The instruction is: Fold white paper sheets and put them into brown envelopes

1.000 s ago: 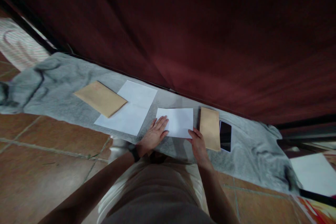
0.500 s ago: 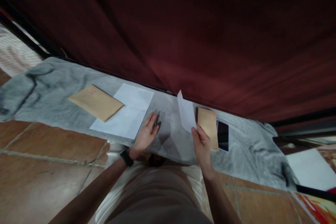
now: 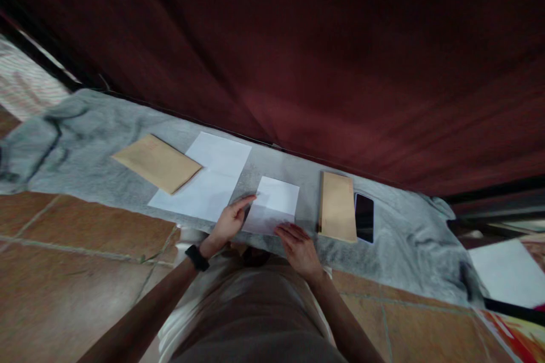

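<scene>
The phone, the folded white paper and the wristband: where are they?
Phone (image 3: pixel 365 218), head view, middle of its dark screen.
Folded white paper (image 3: pixel 276 203), head view, its upper flap.
Wristband (image 3: pixel 196 257), head view, strap on the left wrist.

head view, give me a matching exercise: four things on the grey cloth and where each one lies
Things:
1. folded white paper
2. phone
3. open white sheet
4. left brown envelope

Places:
A. partly on top of the open white sheet
B. between both hands
C. right of the upright brown envelope
D. left of the folded paper

Pairs: 1-B, 2-C, 3-D, 4-A
</scene>
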Motion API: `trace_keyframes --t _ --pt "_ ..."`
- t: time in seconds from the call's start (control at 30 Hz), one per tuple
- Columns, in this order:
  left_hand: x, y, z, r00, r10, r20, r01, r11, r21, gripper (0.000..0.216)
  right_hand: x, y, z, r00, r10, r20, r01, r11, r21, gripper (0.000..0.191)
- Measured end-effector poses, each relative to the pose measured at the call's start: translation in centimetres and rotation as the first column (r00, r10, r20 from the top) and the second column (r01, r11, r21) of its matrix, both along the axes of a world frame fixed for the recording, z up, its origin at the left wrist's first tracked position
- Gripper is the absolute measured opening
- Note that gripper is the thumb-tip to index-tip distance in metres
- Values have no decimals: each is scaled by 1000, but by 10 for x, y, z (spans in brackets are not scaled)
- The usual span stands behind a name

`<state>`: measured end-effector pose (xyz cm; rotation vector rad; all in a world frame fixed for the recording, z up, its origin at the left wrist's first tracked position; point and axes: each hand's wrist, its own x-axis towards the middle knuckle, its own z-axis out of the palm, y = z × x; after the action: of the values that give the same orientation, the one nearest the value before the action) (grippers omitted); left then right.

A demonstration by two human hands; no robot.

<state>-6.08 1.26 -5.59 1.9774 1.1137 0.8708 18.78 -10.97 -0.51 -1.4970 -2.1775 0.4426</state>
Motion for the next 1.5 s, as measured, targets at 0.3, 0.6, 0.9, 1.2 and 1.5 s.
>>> trace_keyframes --t 0.3,0.6,0.9,1.2,1.5 --pt "-10 -6 14 925 -348 -151 365 925 107 68 13 -6 1 995 31 -96 -29 999 18 35" --pt "-19 -13 16 843 -402 -357 471 872 132 66 14 -10 -21 992 -32 -125 38 998 50 39" --pt "-4 -1 16 878 -314 -361 392 904 169 68 15 -2 -40 996 -62 -66 65 997 51 78" --pt "-10 2 6 873 -332 -357 411 895 172 66 24 1 -59 983 -167 -71 172 982 71 82" --pt "-9 3 8 905 -286 -316 359 911 205 52 33 9 -56 970 -204 -133 210 977 36 73"
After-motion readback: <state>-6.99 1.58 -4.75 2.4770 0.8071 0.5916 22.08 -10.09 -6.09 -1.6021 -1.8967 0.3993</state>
